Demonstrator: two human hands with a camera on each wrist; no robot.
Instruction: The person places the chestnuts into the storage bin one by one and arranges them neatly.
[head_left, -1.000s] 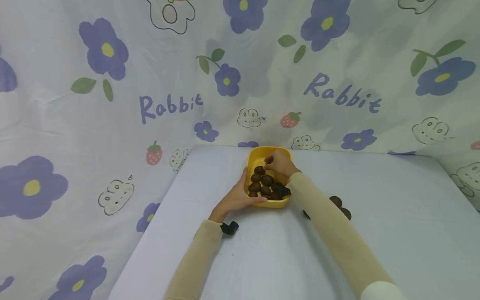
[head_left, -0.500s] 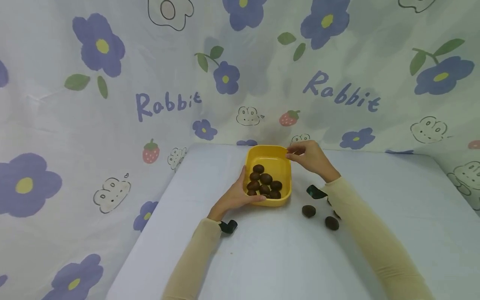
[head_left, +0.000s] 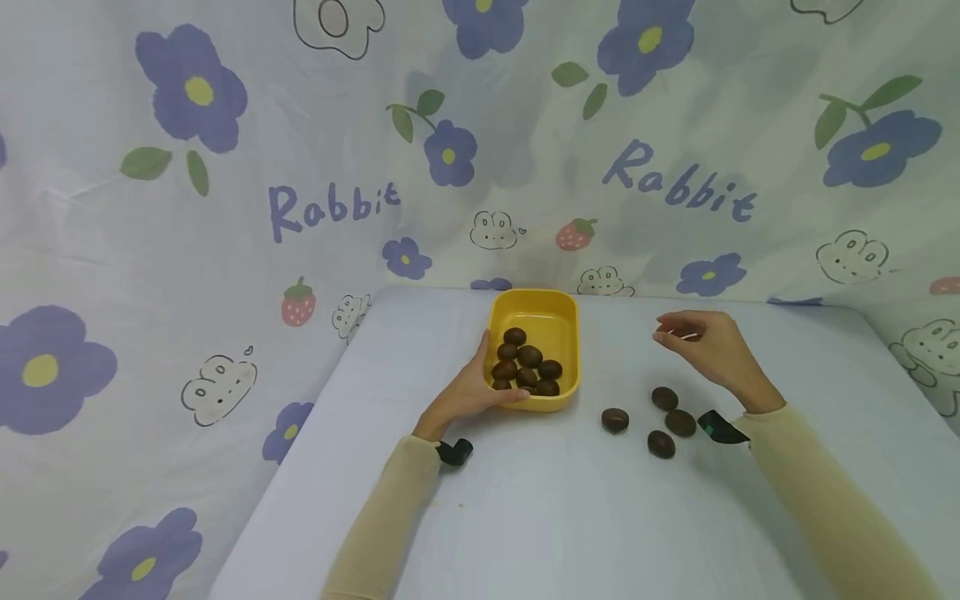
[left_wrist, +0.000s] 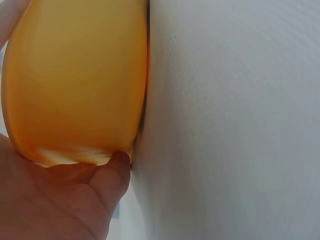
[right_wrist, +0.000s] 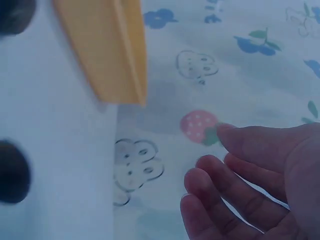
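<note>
My left hand (head_left: 467, 390) grips the near left corner of a yellow plastic box (head_left: 572, 350), thumb along the near rim and fingers against the left side. In the left wrist view, the box's wall (left_wrist: 80, 80) fills the space beyond my fingers. Several dark brown egg-shaped things (head_left: 529, 357) lie inside, mostly toward the near end. My right hand (head_left: 708, 346) hovers right of the box with loosely bent fingers and a gap between thumb and fingertips (right_wrist: 192, 180); nothing is in it. Below it, several more brown egg-shaped things (head_left: 680, 422) lie on the white table.
The white-covered table (head_left: 525, 517) reaches back to a hanging cloth (head_left: 525, 150) printed with flowers, rabbits and strawberries. A dark wrist device (head_left: 455, 452) shows at the left cuff, another dark piece (head_left: 722, 427) at the right cuff.
My right hand has come out of the box and moved right, over the loose brown things, uncovering them. My left hand has kept its grip on the box.
</note>
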